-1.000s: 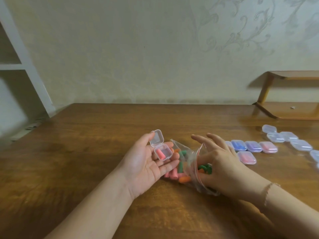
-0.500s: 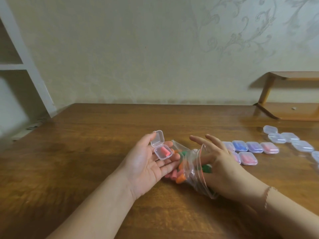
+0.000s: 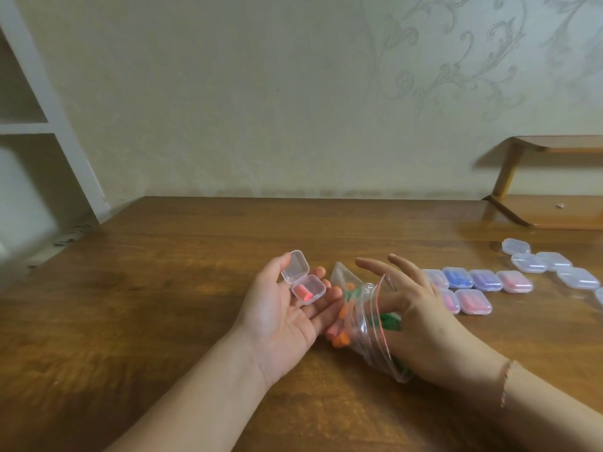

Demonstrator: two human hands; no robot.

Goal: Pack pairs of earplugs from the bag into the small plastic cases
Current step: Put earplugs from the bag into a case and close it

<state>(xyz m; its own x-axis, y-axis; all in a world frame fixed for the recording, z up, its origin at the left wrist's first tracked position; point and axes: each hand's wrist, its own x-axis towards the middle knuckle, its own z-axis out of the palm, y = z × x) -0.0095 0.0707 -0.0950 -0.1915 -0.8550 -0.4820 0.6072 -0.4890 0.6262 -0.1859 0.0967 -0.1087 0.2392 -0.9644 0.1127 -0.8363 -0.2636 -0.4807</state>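
I see my left hand lying palm up over the brown wooden tabletop, fingers relaxed and nearly straight, cradling a small clear plastic case with its hinged lid flipped up. One pink foam earplug lies in the case's bottom half.

Just right of it, my right hand has gone into the mouth of a clear zip-top plastic bag. Its index and middle fingers stretch out above the bag's rim, while the thumb and lower fingers are inside; I cannot tell through the plastic whether they hold anything. Orange, pink and green earplugs show through the bag, which lies on the tabletop between my hands and touches my left fingertips.

To the right, a cluster of closed cases with pink, blue and purple earplugs sits near my right hand. Beyond them a row of closed clear cases runs toward the right edge of view. A wooden shelf rack stands at the tabletop's far right corner against the wall. The tabletop's far edge meets the wall, and broad bare wood spreads left of and beyond my hands.
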